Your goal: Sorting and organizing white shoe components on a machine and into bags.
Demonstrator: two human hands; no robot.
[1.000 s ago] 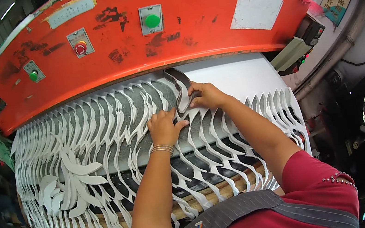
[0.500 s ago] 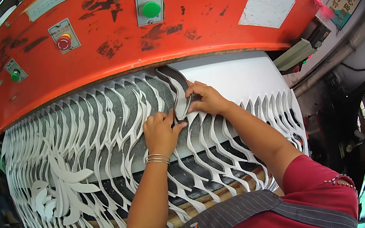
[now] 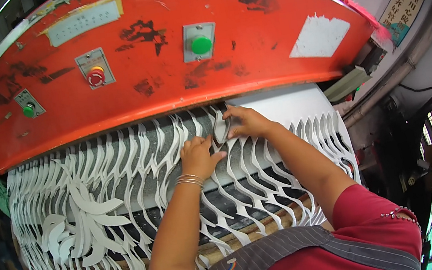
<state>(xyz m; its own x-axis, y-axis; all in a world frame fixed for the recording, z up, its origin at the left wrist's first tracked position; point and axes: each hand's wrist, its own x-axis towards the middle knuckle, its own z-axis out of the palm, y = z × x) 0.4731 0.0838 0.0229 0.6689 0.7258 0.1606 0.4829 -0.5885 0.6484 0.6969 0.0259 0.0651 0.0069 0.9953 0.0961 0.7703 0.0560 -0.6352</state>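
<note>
A curved metal cutting die (image 3: 220, 128) stands on the white sheet material, close under the front edge of the red press. My right hand (image 3: 248, 121) grips its right side, thumb and fingers pinched on the wall. From the left, my left hand (image 3: 200, 156) holds the near end, its index finger along the die and its thumb just below the tip. The far part of the die is hidden under the press. Around both hands lies the cut white sheet (image 3: 244, 178), a web of wavy strips with leaf-shaped openings; uncut white sheet (image 3: 288, 98) extends to the right.
Loose curved white pieces (image 3: 88, 225) are heaped on the web at the left. The red press head (image 3: 164, 81) spans the far side, carrying a green button (image 3: 201, 44), a red knob (image 3: 96, 77) and a smaller green button (image 3: 29, 110). A grey bracket (image 3: 349, 83) juts out at right.
The view has tilted upward, so the press and table appear lower. The die has gone farther under the press edge, with both my hands still at its near end.
</note>
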